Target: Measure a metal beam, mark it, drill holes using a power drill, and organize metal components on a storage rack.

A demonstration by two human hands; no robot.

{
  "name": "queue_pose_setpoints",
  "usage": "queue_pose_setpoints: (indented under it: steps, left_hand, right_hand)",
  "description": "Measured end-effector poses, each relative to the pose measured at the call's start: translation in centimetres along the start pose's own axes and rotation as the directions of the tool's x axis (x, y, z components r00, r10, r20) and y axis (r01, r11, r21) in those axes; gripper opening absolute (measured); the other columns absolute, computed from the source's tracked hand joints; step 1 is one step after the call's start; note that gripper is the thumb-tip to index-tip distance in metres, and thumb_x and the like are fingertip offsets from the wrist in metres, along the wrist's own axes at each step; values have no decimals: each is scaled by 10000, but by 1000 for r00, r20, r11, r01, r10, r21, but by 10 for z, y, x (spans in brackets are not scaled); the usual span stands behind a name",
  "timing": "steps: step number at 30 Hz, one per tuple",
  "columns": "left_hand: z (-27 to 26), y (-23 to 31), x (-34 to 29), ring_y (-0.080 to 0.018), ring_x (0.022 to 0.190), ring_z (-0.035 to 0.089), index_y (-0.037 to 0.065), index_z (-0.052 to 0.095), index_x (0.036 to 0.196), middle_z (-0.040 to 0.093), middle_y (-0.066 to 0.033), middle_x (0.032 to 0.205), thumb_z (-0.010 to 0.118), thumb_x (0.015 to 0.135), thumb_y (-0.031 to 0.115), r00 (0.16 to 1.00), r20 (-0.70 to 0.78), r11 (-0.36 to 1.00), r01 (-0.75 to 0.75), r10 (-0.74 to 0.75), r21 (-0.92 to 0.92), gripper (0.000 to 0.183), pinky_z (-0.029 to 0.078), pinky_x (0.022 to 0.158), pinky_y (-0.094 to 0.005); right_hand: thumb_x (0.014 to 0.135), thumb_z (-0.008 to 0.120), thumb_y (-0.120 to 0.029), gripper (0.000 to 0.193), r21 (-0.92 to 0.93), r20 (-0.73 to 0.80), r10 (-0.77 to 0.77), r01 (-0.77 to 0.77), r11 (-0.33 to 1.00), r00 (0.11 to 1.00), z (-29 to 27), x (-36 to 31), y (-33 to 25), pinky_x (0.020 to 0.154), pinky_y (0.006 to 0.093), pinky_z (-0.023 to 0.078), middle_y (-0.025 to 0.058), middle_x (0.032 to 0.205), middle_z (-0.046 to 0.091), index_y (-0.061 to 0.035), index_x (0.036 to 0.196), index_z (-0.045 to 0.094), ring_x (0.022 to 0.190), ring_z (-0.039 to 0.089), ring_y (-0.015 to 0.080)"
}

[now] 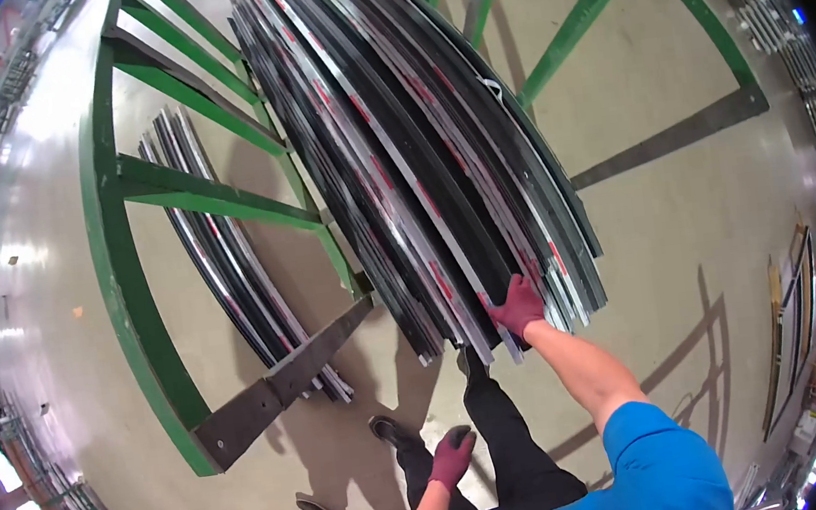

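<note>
A large stack of long metal profiles [386, 147], black and silver with red marks, runs away from me between green frames. My right hand [517, 308], in a dark red glove, is on the near end of the stack, right of its middle. Its fingers close around the end of a silver and black profile [477, 282], and the palm side is hidden. Lower down, in front of my legs, hangs my left hand [451, 459] in a matching glove with dark fingertips. Its fingers are curled in, apart from the stack, and nothing shows in them.
A green steel rack frame [117, 258] stands left of the stack, and another green frame [691, 1] at right. Beyond the left frame, more profiles [216, 247] lie low. Another person's shoe [316, 509] is at lower left. Panels [789, 332] lean at far right.
</note>
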State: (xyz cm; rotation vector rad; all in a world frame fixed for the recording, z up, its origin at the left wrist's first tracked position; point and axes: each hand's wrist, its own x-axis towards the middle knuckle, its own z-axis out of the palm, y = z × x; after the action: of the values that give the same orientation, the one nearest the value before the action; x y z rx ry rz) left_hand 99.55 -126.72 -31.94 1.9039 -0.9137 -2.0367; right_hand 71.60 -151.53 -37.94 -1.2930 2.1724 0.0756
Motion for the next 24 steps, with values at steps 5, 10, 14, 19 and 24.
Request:
queue_pose_setpoints:
  steps: [5,10,14,19,24]
  left_hand:
    - [40,106,37,-215,1156,664,-32,542,1397,674,-167,1275,778,934,308,985,-45,985,-171,169,-37,621,522,984,-346]
    - [64,164,45,-190,1142,633,-15,502,1422,636,-139,1270,854,870,325,968,96,886,-170,232,-431,737,521,965,-338]
    - [60,213,9,-165,1039,630,11,550,1318,655,-80,1152,855,856,247,988,49,910,-115,147,-399,601,520,919,-330]
    - [57,203,-1,-215,1045,640,17,546,1312,654,-98,1139,855,794,211,953,-118,903,-303,280,-304,633,515,942,-362]
    - [53,242,-35,-433,1168,593,5,458,1374,584,-265,1250,847,711,297,923,-318,975,-192,217,109,822,491,998,-497]
  right_hand:
    - [742,833,-570,841,54,66,-143,140,989,987,-57,-33,14,940,464,548,236,1254,622,14,1252,507,1127,663,384]
    - [806,849,-310,714,665,340,-400,83,742,851,-106,-71,-7,1014,369,517,134,1266,683,31,1369,571,1145,648,205]
    - [895,716,-246,593,818,479,-531,-135,559,699,-119,-86,-15,1033,345,484,93,1264,673,37,1395,566,1151,613,159]
    - [929,666,-317,555,846,488,-581,-190,497,652,-104,-96,-28,1051,355,469,87,1261,682,5,1376,591,1169,613,167]
    - [939,726,-392,574,782,494,-588,-623,-21,640,-96,-75,-82,964,356,525,62,1191,690,-51,1381,592,1075,662,180]
